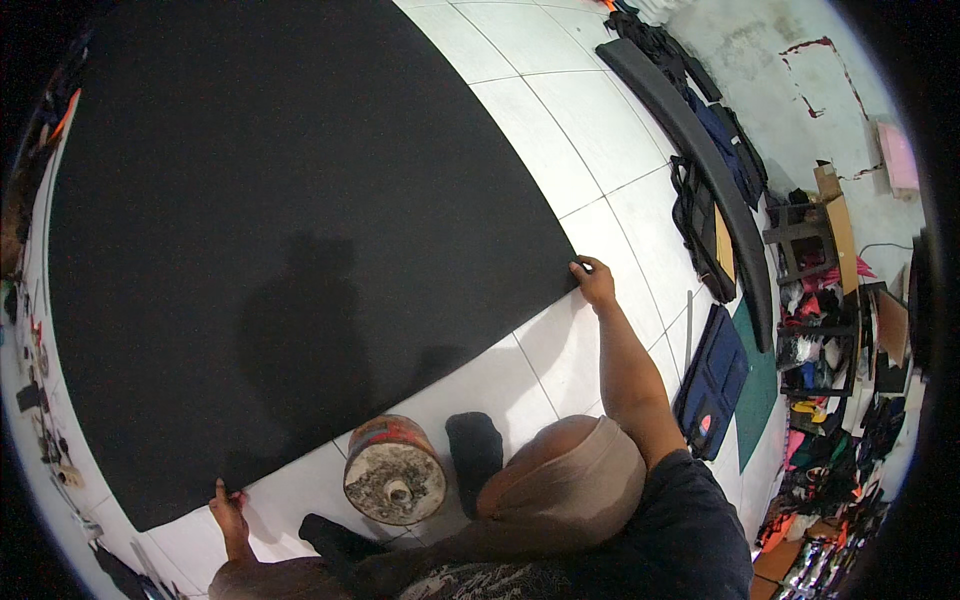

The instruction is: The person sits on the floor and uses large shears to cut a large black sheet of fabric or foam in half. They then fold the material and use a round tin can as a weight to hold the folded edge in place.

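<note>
A white tiled floor (pixel 590 140) runs under everything, its grout lines bending toward the rim of the view. Over its left and middle part lies the black sheet (pixel 200 200), spread out flat, with its far end running out of view and its near edge slanting from the near left up to a corner at the right. The person's shadow falls across its near half.

At the far right rises a pale wall (pixel 740 60) with dark reddish marks. Nearer along the right side stands a dark rack (pixel 815 332) crowded with mixed goods. A long, dark grey curved strip (pixel 690 150) lies on the floor between the rack and the sheet, well apart from the sheet. Close to the strip's near end are a green mat (pixel 757 395) and a navy flat case (pixel 713 380), the case just left of the mat.

On the near side, a round tub (pixel 395 483) with a stained, pale top and a reddish side stands close to the sheet's edge. Just right of it is a dark-covered foot (pixel 475 455).

The right hand (pixel 597 284) has thumb and forefinger together, pinching the sheet's near right corner. The left hand (pixel 230 510) touches the near edge farther left; whether its fingers are closed on it, I cannot tell.
</note>
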### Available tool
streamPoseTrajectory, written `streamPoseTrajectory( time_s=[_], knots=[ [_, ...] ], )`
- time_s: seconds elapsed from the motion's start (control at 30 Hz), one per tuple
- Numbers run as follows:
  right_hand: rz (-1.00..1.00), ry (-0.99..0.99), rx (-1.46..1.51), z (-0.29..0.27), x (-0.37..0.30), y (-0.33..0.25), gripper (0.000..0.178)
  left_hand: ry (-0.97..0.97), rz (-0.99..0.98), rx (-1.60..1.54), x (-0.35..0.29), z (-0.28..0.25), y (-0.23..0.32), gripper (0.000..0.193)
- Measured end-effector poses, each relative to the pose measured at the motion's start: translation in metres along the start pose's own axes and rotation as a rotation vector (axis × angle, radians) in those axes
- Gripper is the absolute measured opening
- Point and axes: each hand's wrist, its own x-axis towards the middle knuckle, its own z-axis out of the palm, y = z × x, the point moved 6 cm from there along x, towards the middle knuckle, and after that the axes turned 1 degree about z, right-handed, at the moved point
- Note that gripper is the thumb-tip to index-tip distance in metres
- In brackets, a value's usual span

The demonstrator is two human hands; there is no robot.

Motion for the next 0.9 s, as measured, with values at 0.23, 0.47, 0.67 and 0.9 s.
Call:
streamPoseTrajectory(
  time_s=[0.23, 0.47, 0.67, 0.9],
  knots=[
    [0.023, 0.054, -0.054, -0.002, 0.007, 0.015, 0.049, 0.104, 0.015, 0.002, 0.002, -0.003, -0.008, 0.041],
    [0.050, -0.044, 0.005, 0.002, 0.025, 0.039, 0.049, 0.049, 0.048, 0.061, 0.007, -0.009, -0.011, 0.041],
    [0.028, 0.012, -0.053, 0.008, 0.032, 0.028, 0.048, 0.001, 0.087, 0.117, 0.002, -0.008, -0.005, 0.039],
    [-0.055, -0.040, -0.075, -0.004, 0.032, 0.032, 0.043, -0.035, 0.074, 0.133, 0.007, -0.003, -0.009, 0.038]
  ],
)
